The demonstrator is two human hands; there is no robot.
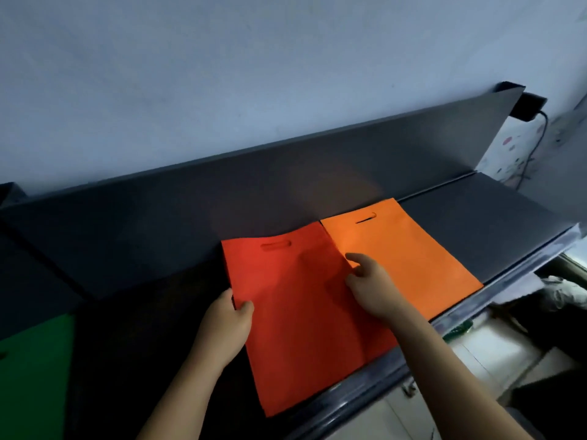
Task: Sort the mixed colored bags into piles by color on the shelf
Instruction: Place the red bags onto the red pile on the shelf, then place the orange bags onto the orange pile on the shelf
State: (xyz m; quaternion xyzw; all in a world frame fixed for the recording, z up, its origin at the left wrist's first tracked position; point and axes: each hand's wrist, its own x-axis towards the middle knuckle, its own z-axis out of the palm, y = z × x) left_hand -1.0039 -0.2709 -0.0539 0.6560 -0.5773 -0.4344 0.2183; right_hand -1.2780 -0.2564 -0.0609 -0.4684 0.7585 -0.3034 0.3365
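Red bag (305, 312) flat on the dark shelf (476, 217), handle slot toward the back wall, near end reaching the shelf's front lip. Gripped at its left edge by the left hand (227, 325): thumb on top of the cloth, fingers (222, 298) curled at and under the edge. Touched near its right edge by the right hand (371, 281): fingers loosely bent, forefinger stretched toward the seam with the next bag, thumb tucked beneath; whether a fold of cloth is pinched there cannot be told. Between the two hands, the bag's middle and slot bare and uncovered.

Just right of the red bag, an orange bag (409, 258), also flat, slot toward the wall, its left edge touching or slightly under the red one. Well left of the red bag, at the picture's edge, a green bag (35, 376), partly cut off. Between green and red, a dark stretch, too dim to tell bag from bare shelf. Right of the red bag and beyond the shelf's end, a black cable (536, 144) hanging down the pale wall.
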